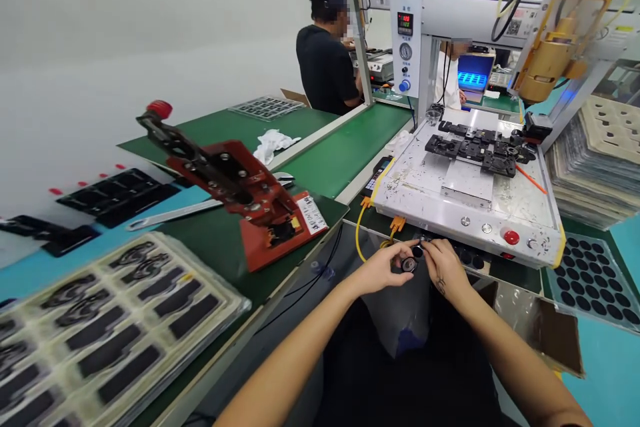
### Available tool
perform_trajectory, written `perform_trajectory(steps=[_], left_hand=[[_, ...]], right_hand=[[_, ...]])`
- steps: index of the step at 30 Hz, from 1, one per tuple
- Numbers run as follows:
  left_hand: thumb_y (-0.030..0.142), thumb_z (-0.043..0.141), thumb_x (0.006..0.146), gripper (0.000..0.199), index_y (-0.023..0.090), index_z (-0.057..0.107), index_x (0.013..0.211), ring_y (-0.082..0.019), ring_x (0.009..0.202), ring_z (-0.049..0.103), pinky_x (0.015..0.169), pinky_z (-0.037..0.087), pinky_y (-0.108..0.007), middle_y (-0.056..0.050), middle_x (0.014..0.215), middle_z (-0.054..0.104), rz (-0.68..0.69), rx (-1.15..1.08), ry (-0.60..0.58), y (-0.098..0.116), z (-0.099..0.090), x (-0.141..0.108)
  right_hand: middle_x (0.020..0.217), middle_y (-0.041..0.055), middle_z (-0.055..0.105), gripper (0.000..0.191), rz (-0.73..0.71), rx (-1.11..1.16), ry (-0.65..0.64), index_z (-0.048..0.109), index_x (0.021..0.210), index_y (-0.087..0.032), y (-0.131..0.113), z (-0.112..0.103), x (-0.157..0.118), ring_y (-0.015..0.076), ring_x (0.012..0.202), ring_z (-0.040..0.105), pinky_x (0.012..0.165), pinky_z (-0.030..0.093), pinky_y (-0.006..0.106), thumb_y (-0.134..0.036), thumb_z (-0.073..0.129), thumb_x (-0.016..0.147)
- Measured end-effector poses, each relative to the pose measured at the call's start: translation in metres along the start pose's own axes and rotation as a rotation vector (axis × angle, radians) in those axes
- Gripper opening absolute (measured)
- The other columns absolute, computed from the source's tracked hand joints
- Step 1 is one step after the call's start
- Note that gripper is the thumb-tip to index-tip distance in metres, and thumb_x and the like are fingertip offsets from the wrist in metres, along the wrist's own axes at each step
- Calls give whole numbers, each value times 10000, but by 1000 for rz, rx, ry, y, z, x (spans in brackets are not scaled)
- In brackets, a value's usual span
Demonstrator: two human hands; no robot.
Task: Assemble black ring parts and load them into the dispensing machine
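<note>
Curled left fingers (397, 249) hold a round part (409, 265) just beside the bunched right fingers (435, 251), whose hold is unclear.

Hands (381, 271) close together — small round black part (409, 265) in the left.

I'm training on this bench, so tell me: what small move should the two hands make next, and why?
I'd probably hold the left hand steady and bring the right hand slightly closer to the round part: the left hand pinches it, and the right hand is close beside it, though what the right hand holds is too small to tell.
</note>
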State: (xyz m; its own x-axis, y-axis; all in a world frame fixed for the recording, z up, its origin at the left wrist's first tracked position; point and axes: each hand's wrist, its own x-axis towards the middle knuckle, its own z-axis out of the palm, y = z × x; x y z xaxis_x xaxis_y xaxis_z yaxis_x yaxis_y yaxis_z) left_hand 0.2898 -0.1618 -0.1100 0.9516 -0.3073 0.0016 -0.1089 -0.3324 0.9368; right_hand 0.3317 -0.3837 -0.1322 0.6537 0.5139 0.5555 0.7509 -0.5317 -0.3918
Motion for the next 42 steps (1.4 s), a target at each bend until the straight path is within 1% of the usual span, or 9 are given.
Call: perform_trajectory(steps=[4,8,13,21,26,33,37,40,42], left_hand=[[237,805,761,324,189,620,1023,-140,817,594,781,513,-322,-194,1574,606,-9,-12,-43,-8,-3,11],[259,791,782,318,193,632,1050,-118,761,567,719,506,-295,-176,1557,620,-22,-33,-83,-8,-6,13],[260,785,780,290,192,630,1015,-124,753,577,690,505,-284,-150,1416,707,-39,-38,-108,-2,-11,11],[224,799,741,275,195,646,968,-126,722,582,673,500,-277,-137,1359,745,-55,-34,-174,4,-19,12],[232,781,764,256,188,645,976,-124,721,600,656,495,-271,-173,1463,696,-51,-32,-180,6,-19,13],[192,767,746,252,184,648,968,-106,680,552,642,456,-266,-175,1520,670,-19,43,-146,9,-17,14],[168,777,723,263,195,650,952,-130,722,576,709,497,-295,-163,1510,678,-7,86,-74,11,-11,12],[212,776,762,269,197,659,1004,-148,781,616,759,541,-326,-170,1590,591,7,93,-12,18,-1,6],[253,777,797,289,198,668,1058,-161,832,641,791,562,-342,-164,1583,574,21,61,62,26,8,0]], right_hand=[[1046,146,687,265,64,-102,-40,763,1223,-203,15,9,5,328,971,633,846,559,469,-266,538,1097],[1086,169,693,300,55,-192,-78,758,1277,-198,13,8,1,357,1015,611,839,513,478,-367,605,1082],[1092,166,734,283,-4,-207,-98,770,1260,-183,12,15,-4,337,999,614,843,489,480,-275,551,1105],[1243,136,802,379,-116,-127,-95,742,1392,-251,32,29,-26,328,1039,665,848,498,492,-178,526,1089],[1170,101,824,320,-155,-56,-130,787,1275,-301,33,35,-34,286,1014,717,842,523,453,-176,556,1092],[1068,108,823,279,-169,155,-178,807,1105,-259,19,29,-42,255,967,756,777,545,401,-210,532,1103],[1026,96,812,212,-51,305,-135,784,1025,-273,-5,11,-58,266,936,753,765,578,403,-284,580,1082],[999,103,778,207,180,387,-15,737,1058,-261,-16,-14,-67,268,903,747,783,607,414,-318,544,1105],[890,64,742,180,345,438,58,711,1104,-266,-19,-35,-67,241,774,731,689,608,376,-352,553,1110]])
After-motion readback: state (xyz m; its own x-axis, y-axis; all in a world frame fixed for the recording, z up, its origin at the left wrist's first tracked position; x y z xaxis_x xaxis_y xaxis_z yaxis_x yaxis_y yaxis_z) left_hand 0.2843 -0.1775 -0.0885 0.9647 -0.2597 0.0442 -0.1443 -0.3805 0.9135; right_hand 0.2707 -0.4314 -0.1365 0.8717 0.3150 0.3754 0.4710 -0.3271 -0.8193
